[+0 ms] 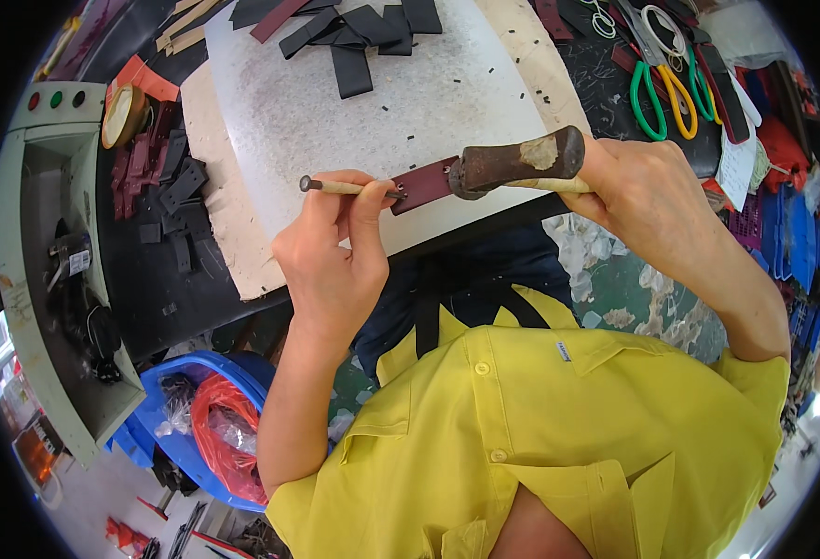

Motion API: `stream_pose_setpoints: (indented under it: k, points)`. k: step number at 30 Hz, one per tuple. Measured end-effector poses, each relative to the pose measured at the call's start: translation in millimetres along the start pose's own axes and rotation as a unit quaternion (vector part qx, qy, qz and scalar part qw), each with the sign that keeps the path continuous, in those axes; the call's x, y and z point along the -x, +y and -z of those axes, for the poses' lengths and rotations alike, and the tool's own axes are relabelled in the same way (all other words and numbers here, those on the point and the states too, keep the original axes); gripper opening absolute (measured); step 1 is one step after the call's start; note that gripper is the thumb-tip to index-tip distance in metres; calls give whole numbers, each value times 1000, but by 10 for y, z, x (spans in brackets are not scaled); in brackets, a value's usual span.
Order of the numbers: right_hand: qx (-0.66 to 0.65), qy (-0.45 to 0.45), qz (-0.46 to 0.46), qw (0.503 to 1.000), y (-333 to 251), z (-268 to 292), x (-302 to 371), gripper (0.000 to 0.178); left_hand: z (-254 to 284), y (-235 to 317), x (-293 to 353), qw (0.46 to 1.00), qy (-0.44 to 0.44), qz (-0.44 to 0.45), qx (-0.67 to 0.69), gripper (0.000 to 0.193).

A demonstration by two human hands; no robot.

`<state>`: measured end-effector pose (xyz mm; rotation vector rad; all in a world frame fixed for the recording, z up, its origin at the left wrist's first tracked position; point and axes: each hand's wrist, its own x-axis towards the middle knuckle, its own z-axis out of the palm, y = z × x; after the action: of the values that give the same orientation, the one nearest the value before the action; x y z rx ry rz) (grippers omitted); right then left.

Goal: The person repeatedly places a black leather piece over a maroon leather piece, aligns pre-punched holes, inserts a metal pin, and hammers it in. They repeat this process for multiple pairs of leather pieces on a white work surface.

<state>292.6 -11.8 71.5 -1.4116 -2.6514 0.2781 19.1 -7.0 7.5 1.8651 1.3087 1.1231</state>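
Note:
My left hand [335,256] pinches a slim punch [335,187] with a pale wrapped shaft and a dark metal head. Its tip meets the left end of a maroon leather strip [424,187], which lies near the front edge of the white board [317,130]. My right hand [648,191] is closed round the pale handle of a hammer [522,158]. The dark hammer head hangs over the strip's right end and hides part of it. Small holes or slots show in the strip, and a pale patch marks the hammer head.
Black leather pieces [349,37] lie at the board's far end, with tiny dark offcuts scattered nearby. Maroon and black pieces [182,182] are heaped at left beside a round tub [124,116]. Scissors [662,88] lie far right. A blue bin [182,438] stands below left.

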Motion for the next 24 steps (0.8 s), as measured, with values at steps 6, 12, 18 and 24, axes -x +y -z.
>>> stream_pose_setpoints:
  k: [6,12,18,24]
  points:
    - [-6,5,6,1000,-5,-9,7,35,5,-7,-5,998,-14,-38,-54,9]
    - [3,-3,-6,1000,-10,9,23,33,-24,55,-27,982,-18,-118,-147,15]
    - [-70,100,-19,992,-4,320,-168,21,-26,147,-19,971,-16,-137,-195,14]
    - [-683,273,-1,677,-458,849,-347,17,-49,94,1,971,-16,-140,-195,14]
